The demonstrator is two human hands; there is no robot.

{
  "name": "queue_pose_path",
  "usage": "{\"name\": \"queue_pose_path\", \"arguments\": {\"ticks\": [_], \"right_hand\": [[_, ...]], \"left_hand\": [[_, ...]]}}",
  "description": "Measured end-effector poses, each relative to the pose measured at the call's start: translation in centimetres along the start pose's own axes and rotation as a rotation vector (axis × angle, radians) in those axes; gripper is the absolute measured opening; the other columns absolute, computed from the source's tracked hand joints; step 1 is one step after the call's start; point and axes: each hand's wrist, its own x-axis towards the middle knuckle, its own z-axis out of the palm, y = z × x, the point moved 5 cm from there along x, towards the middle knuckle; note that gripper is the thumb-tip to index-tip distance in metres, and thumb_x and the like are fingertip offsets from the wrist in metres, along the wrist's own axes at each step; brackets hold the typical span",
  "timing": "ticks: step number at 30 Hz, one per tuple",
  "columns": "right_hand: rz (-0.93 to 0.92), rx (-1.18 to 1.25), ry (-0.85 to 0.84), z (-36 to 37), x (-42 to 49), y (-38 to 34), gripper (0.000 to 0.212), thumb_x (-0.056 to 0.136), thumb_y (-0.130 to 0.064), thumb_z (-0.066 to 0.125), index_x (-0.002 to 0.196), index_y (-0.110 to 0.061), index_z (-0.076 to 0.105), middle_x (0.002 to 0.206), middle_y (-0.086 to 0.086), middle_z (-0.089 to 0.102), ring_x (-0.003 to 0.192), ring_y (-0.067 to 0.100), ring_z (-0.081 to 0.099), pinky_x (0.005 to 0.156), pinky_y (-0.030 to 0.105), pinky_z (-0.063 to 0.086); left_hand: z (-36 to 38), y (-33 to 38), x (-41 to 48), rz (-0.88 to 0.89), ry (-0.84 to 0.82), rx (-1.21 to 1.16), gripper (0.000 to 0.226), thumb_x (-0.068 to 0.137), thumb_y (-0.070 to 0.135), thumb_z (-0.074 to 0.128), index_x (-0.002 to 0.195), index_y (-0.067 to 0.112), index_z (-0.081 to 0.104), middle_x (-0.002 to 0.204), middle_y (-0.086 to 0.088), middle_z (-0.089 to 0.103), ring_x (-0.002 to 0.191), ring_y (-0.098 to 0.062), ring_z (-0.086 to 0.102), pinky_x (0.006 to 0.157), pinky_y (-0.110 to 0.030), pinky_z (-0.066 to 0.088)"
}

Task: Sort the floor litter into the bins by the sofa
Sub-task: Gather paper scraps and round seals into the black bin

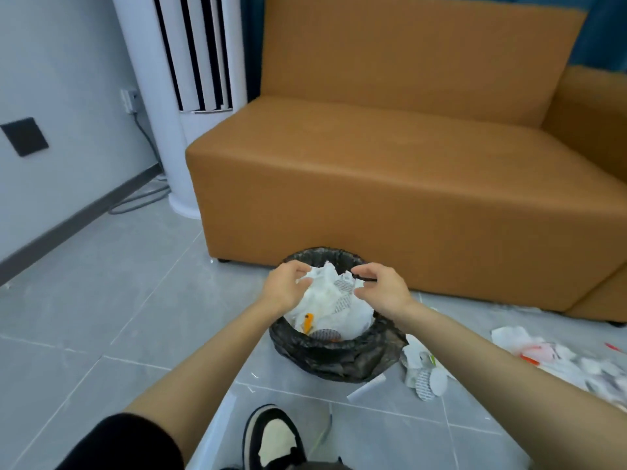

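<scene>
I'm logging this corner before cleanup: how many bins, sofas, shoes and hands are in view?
Round bin lined with black plastic bag: 1
Orange-brown leather sofa: 1
Black and cream shoe: 1
Left hand, right hand: 2
Total: 5

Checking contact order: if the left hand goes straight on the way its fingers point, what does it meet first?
The crumpled white paper heaped in the black-bagged bin. The left hand has its curled fingers aimed into that heap and seems to be touching it, though depth is unclear from one view.
</scene>
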Motion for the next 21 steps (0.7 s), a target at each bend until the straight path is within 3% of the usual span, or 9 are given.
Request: {"name": "queue_pose_path", "arguments": {"ticks": [4, 10, 14, 17, 21], "right_hand": [[0.025, 0.139, 0.014, -3.6, -3.0, 0.0, 0.03, 0.087, -0.003, 0.059, 0.114, -0.016, 0.062, 0.121, 0.004, 0.061, 0.114, 0.017, 0.056, 0.097, 0.038, 0.048], [0.044, 0.187, 0.051, -9.2, -7.5, 1.1, 0.023, 0.089, -0.005, 0.056, 0.108, -0.017, 0.063, 0.111, 0.003, 0.063, 0.103, 0.018, 0.059, 0.076, 0.028, 0.052], [0.132, 0.226, 0.123, -11.9, -10.0, 4.4, 0.023, 0.089, -0.003, 0.054, 0.107, -0.013, 0.062, 0.105, 0.004, 0.061, 0.094, 0.019, 0.058, 0.074, 0.032, 0.052], [0.199, 0.267, 0.15, -13.0, -11.6, 7.5, 0.022, 0.089, -0.003, 0.053, 0.107, -0.013, 0.061, 0.102, 0.006, 0.058, 0.086, 0.017, 0.055, 0.066, 0.025, 0.049], [0.284, 0.283, 0.204, -14.1, -13.0, 11.5, 0.022, 0.089, -0.005, 0.051, 0.106, -0.016, 0.062, 0.099, 0.005, 0.058, 0.087, 0.016, 0.054, 0.062, 0.022, 0.047]], "left_hand": [[-0.4, 3.8, -2.1, 0.046, -0.012, 0.049, 0.029, 0.098, 0.016, 0.046, 0.124, 0.01, 0.055, 0.129, -0.004, 0.057, 0.12, -0.018, 0.053, 0.094, -0.027, 0.044], [-0.3, 9.5, -4.0, 0.161, -0.045, 0.093, 0.03, 0.098, 0.016, 0.045, 0.127, 0.012, 0.052, 0.128, -0.005, 0.058, 0.118, -0.017, 0.053, 0.093, -0.027, 0.044], [1.7, 12.6, -4.9, 0.203, -0.09, 0.095, 0.032, 0.098, 0.015, 0.046, 0.13, 0.012, 0.05, 0.129, -0.005, 0.055, 0.119, -0.019, 0.051, 0.098, -0.031, 0.045], [3.9, 14.6, -5.2, 0.255, -0.128, 0.099, 0.032, 0.097, 0.013, 0.047, 0.129, 0.012, 0.05, 0.131, -0.005, 0.054, 0.12, -0.019, 0.051, 0.1, -0.033, 0.043], [7.5, 16.0, -6.0, 0.332, -0.209, 0.181, 0.032, 0.096, 0.014, 0.049, 0.128, 0.013, 0.05, 0.13, -0.004, 0.055, 0.117, -0.018, 0.052, 0.097, -0.027, 0.041]]}}
